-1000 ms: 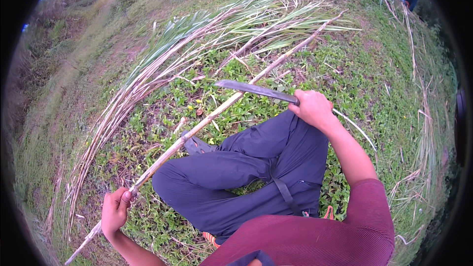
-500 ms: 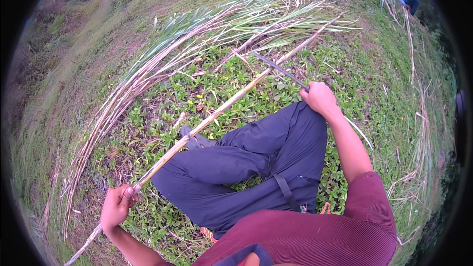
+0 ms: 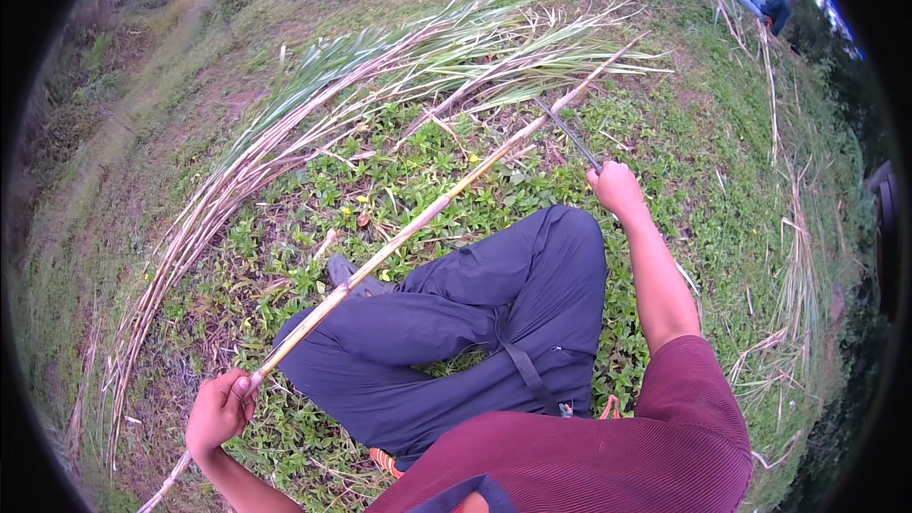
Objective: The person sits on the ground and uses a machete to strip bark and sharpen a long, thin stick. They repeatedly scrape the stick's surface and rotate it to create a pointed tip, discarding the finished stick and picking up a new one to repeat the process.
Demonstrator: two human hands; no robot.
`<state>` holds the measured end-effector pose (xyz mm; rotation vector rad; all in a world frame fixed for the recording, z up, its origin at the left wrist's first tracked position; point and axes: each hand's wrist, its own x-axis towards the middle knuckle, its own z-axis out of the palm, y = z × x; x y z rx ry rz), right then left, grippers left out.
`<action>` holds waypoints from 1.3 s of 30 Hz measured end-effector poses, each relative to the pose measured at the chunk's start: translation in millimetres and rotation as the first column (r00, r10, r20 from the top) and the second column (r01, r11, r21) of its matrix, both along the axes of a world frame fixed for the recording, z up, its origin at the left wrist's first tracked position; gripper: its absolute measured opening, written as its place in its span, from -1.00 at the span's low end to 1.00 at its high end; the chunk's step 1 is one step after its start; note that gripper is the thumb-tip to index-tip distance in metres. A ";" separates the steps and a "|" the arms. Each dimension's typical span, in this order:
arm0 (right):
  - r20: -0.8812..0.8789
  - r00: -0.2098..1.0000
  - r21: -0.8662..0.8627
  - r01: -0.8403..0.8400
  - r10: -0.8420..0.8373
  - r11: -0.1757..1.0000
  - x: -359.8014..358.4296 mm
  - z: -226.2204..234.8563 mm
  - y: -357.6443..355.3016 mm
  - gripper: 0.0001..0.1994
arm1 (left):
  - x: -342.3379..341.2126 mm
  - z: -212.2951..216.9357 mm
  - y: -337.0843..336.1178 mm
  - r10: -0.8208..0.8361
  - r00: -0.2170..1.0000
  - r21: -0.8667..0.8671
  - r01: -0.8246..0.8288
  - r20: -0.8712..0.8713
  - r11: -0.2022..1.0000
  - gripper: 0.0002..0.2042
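Observation:
A long jointed cane stalk (image 3: pixel 410 226), yellowish with paler and browner stretches, slants from the lower left up toward the leaves at the far right. My left hand (image 3: pixel 218 410) is wrapped round it near its lower end, and the stalk passes over my bent left leg. In my right hand (image 3: pixel 617 188), closed in front of my right knee, is the handle end of a knife (image 3: pixel 572 138) with a thin dark blade. The blade points up and left, its tip at or very near the far part of the stalk; whether it touches I cannot tell.
Beyond the stalk lies a long pile of cut canes (image 3: pixel 252 154) with green leaves. My crossed legs in dark trousers (image 3: pixel 456 318) rest on low weeds. More dry stalks (image 3: pixel 798 256) lie along the right. Another person (image 3: pixel 768 5) sits far off at the upper right.
My right hand and the knife have moved outward along the stalk, the blade now crossing nearer its far end. My left hand keeps its grip. The whole view has shifted slightly.

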<state>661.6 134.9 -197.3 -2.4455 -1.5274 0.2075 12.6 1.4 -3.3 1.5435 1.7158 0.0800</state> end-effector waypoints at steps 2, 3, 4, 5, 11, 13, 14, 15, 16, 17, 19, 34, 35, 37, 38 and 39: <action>-0.099 0.995 -0.025 -0.004 0.002 1.000 -21.9 7.6 -3.8 -0.62 | -6.0 -11.5 -1.5 -0.028 0.999 0.077 0.030 -0.028 0.997 -0.68; -0.099 0.990 -0.048 -0.103 0.097 0.994 -40.4 13.0 -10.0 -0.61 | -5.3 -13.5 -2.1 0.028 0.999 0.056 -0.027 -0.028 0.998 -0.66; -0.072 0.975 -0.029 -0.212 0.210 0.977 -60.1 17.4 -17.5 -0.62 | -7.2 -14.5 -1.6 0.060 0.997 0.049 -0.058 -0.041 0.997 -0.66; -0.026 0.941 -0.035 -0.340 0.339 0.940 -77.5 26.6 -21.6 -0.62 | -9.9 -15.6 -0.1 0.098 0.994 0.052 -0.095 -0.055 0.994 -0.66; -0.035 0.891 -0.017 -0.454 0.453 0.891 -90.9 31.6 -14.9 -0.62 | -12.0 -7.9 7.3 0.246 0.964 0.016 -0.249 0.104 0.968 -0.68; -0.046 0.968 -0.043 -0.248 0.246 0.968 -54.7 7.4 7.1 -0.60 | -8.2 -4.6 6.8 0.085 0.996 0.057 -0.083 -0.025 0.995 -0.68; -0.029 0.995 -0.065 -0.093 0.091 0.994 -37.9 0.0 15.4 -0.60 | -9.5 -10.0 7.1 -0.007 0.998 0.077 0.012 -0.065 0.997 -0.68; -0.066 0.995 -0.048 -0.073 0.070 0.996 -39.7 1.2 20.3 -0.59 | -8.4 -9.8 5.4 -0.009 0.998 0.079 0.014 -0.058 0.997 -0.67; -0.104 0.994 -0.032 -0.050 0.047 0.998 -41.9 1.4 20.4 -0.59 | -5.6 -10.1 2.9 -0.014 0.999 0.082 0.018 -0.051 0.996 -0.66; -0.140 0.990 -0.016 -0.025 0.022 1.000 -44.1 1.7 17.8 -0.58 | -3.3 -9.6 3.7 -0.022 0.999 0.085 0.025 -0.043 0.996 -0.65; -0.103 0.941 0.013 -0.322 0.322 0.947 -75.3 15.0 -0.5 -0.62 | 0.1 -1.3 2.0 0.069 0.998 0.024 -0.069 -0.008 0.997 -0.62; 0.008 0.835 -0.079 -0.547 0.550 0.833 -77.6 33.7 -9.7 -0.65 | -2.9 -0.7 9.9 0.100 0.993 -0.096 -0.094 0.061 0.991 -0.55; -0.005 0.896 -0.074 -0.443 0.444 0.893 -64.8 21.8 -1.6 -0.66 | -7.8 -1.4 10.2 0.100 0.993 -0.104 -0.093 0.057 0.990 -0.55; -0.117 0.982 -0.111 -0.163 0.150 0.980 -30.2 9.0 16.4 -0.64 | -5.2 -4.7 14.8 0.040 0.998 -0.075 -0.037 0.039 0.997 -0.55; -0.095 0.995 -0.084 -0.035 0.026 0.996 -13.8 -2.0 19.2 -0.63 | -2.0 -7.4 17.4 0.010 0.999 -0.063 -0.007 0.034 0.998 -0.55; -0.097 0.995 -0.060 -0.015 0.010 0.998 -13.9 -4.9 16.2 -0.62 | -0.9 -8.1 19.6 0.087 0.994 -0.152 -0.076 0.064 0.985 -0.55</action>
